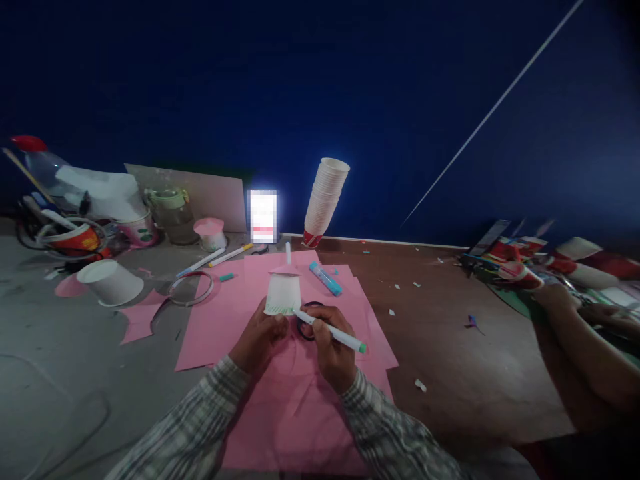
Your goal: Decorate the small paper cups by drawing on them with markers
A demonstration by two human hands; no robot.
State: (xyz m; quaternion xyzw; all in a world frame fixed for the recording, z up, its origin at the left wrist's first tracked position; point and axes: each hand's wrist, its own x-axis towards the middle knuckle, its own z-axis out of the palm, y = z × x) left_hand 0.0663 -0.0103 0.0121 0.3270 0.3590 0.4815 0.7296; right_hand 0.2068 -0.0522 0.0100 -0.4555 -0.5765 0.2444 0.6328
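My left hand (265,337) grips a white paper cup (283,293) by its lower part, above pink paper sheets (220,340). A pink paper cone (285,270) tops the cup, and short green strokes run along its lower edge. Between the fingers of my right hand (335,343) is a white marker (340,337) with a green end, its tip at the cup's lower right side. Partly hidden behind the right hand lies a pair of dark-handled scissors (306,327). A blue glue stick (325,279) rests on the pink paper just beyond.
A tilted stack of paper cups (327,200) stands by the blue wall, beside a lit screen (263,217). At left are a white cup (110,283), a tape ring (190,289), markers (230,255) and a jar (173,217). Another person's arms (590,340) reach in at right.
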